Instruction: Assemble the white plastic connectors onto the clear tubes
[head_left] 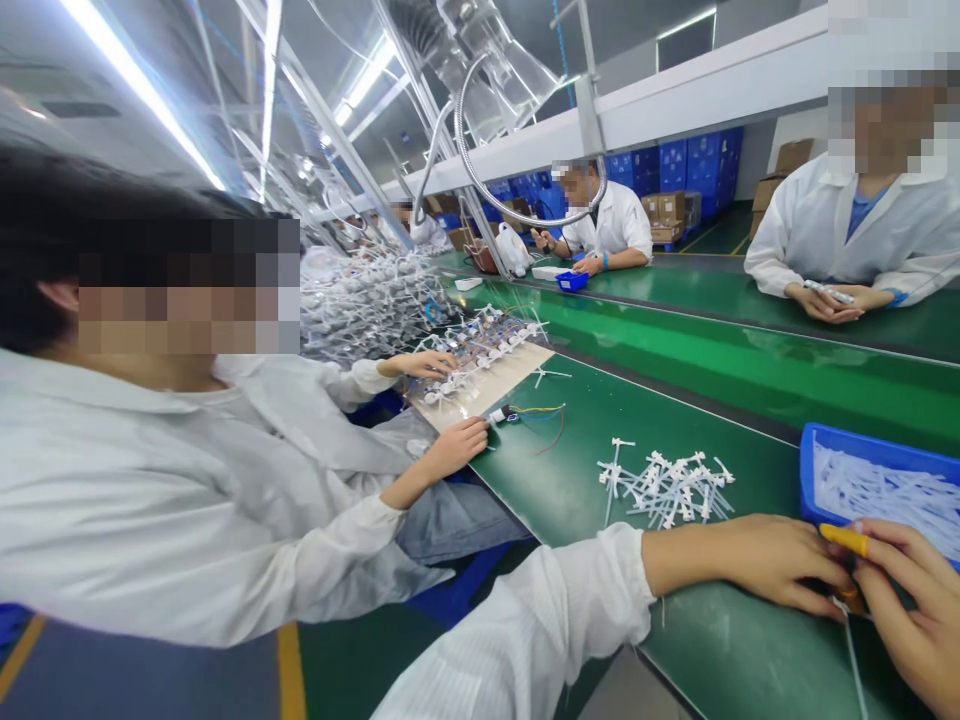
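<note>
Left hand [757,560] lies knuckles up on the green worktop [570,480], fingers curled. Right hand [911,610] comes in from the lower right corner. Fingertips of both hands meet on a small yellow-orange part [844,538] and pinch it between them; the part is mostly covered, so its shape cannot be made out. A thin white strand [853,660] hangs down from the pinch point. Blue bin [806,470] of white cable ties stands just behind the hands, its near wall close to the part. Loose pile of white cable ties [667,485] on the worktop beyond the left wrist. Further left, a co-worker's hand [457,445] rests near a board of fixtures [480,375].
</note>
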